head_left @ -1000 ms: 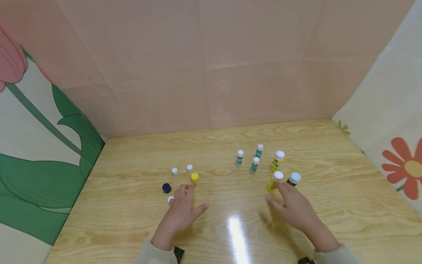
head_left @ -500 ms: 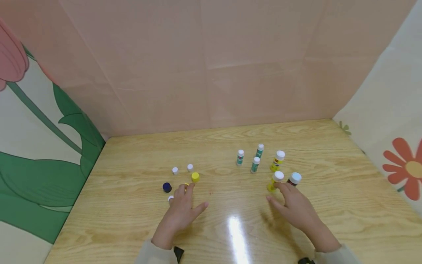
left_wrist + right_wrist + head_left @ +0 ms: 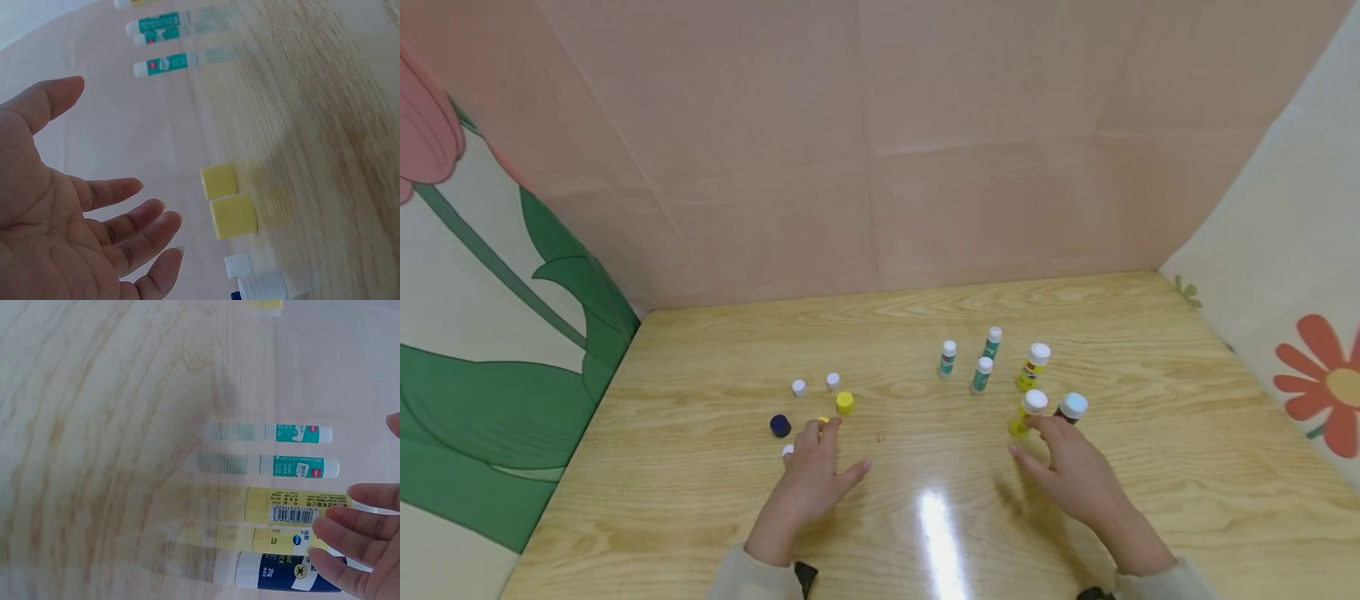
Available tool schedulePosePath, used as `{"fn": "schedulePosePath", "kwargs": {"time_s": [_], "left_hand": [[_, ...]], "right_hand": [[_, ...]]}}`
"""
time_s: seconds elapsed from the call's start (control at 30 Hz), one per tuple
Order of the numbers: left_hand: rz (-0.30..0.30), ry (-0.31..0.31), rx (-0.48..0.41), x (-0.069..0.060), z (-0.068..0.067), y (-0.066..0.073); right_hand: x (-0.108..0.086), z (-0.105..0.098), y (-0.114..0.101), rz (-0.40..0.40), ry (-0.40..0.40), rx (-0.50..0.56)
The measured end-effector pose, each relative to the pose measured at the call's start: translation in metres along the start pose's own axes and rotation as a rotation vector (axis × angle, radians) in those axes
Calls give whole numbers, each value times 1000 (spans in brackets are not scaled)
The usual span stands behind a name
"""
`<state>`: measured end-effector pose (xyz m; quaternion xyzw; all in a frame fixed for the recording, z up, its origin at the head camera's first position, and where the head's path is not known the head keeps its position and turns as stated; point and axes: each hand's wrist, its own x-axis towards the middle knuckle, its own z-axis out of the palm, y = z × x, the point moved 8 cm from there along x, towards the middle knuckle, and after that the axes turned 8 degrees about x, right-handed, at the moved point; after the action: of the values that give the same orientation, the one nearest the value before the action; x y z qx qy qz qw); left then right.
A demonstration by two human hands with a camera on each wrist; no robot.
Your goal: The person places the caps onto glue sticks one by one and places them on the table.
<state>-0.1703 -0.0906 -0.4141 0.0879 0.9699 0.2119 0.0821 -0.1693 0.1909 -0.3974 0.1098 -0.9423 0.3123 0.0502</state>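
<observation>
My left hand (image 3: 811,479) hovers with fingers spread over the near side of the caps, holding nothing. Around its fingertips lie a yellow cap (image 3: 845,403), a second yellow cap (image 3: 234,215), a dark blue cap (image 3: 780,426) and several white caps (image 3: 799,388). At the right, my relaxed right hand (image 3: 1078,475) is beside a near yellow glue stick (image 3: 1033,403), partly hiding it, and a dark blue glue stick (image 3: 284,572). Its fingers overlap both in the right wrist view; whether they touch, I cannot tell. Another yellow glue stick (image 3: 1034,366) stands behind.
Three small teal glue sticks (image 3: 947,358) stand upright left of the yellow ones on the wooden table (image 3: 715,350). A pink sheet (image 3: 760,167) rises behind the table's back edge, with flower-patterned sheets (image 3: 1262,233) at both sides.
</observation>
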Motion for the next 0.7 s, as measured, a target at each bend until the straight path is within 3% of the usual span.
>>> {"fn": "schedulePosePath", "kwargs": {"time_s": [0.7], "left_hand": [[-32,24,6,5,2,-7]], "right_hand": [[3,1,7,13,5,16]]}}
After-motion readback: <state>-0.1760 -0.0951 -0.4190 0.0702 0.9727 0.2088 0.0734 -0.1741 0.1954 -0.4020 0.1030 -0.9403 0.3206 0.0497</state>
